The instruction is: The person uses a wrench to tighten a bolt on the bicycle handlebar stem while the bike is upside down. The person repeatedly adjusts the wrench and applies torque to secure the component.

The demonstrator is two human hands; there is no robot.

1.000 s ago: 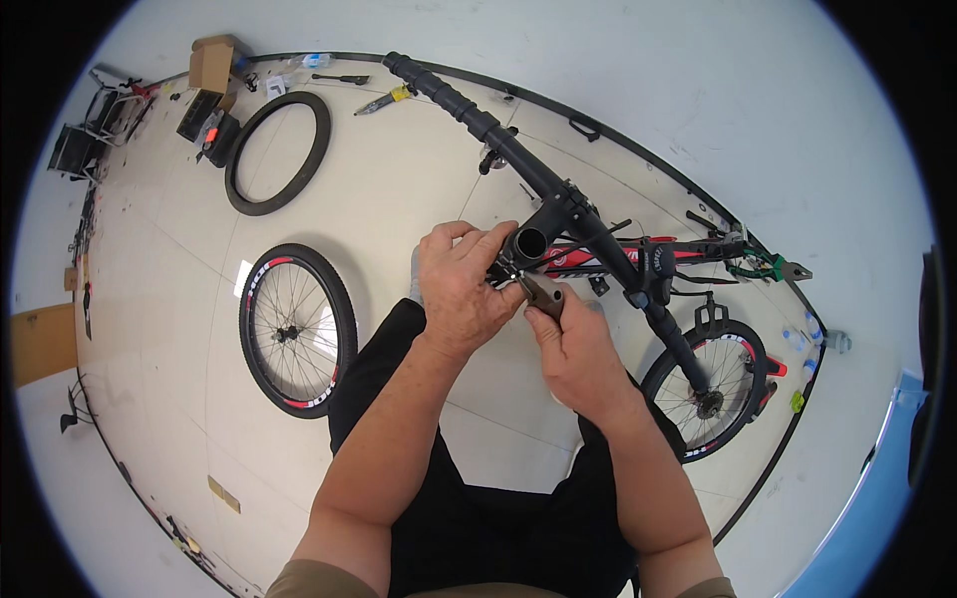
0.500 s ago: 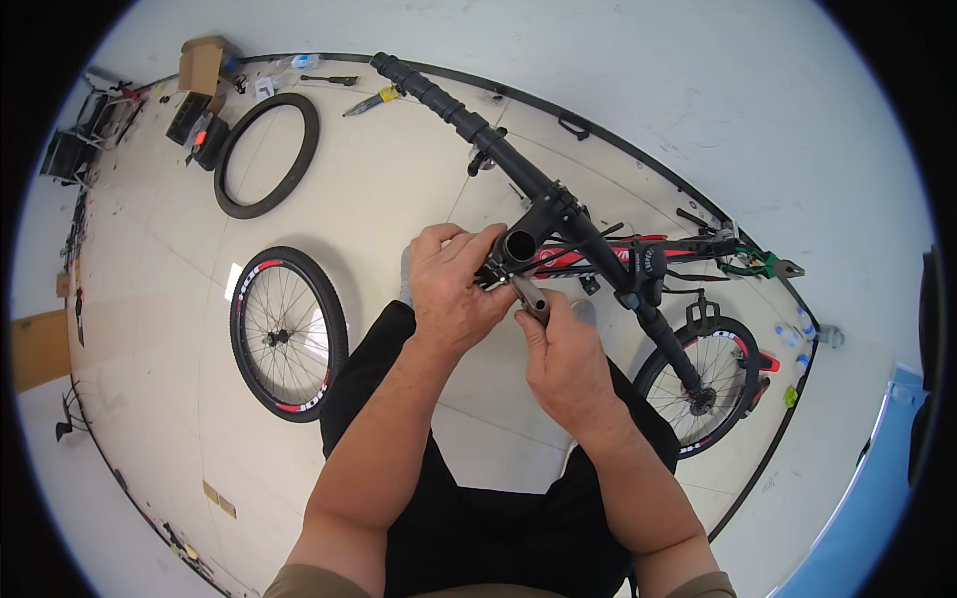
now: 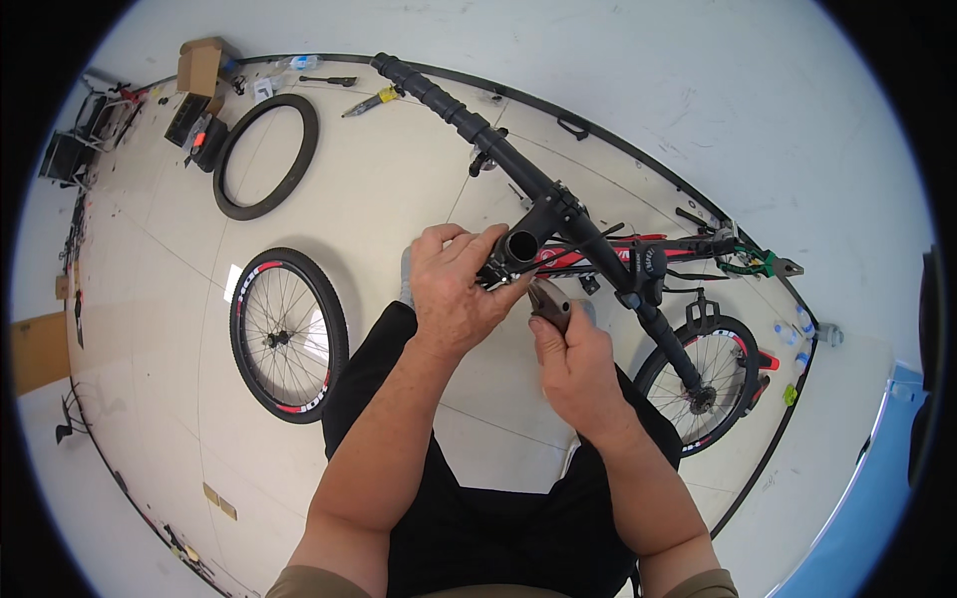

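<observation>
Left hand (image 3: 454,294) clamps stem (image 3: 525,242); right hand (image 3: 576,364) grips a half-hidden tool (image 3: 549,300)

Person seen from above: both forearms bare, hands ungloved. Short olive-brown sleeves show at the lower edge. Trousers are black.

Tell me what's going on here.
A person stands over a bicycle, working at its stem. The left hand grips the stem just below the black handlebar, and the right hand holds a small dark tool up to it. A loose wheel and a bare tyre lie on the floor.
</observation>
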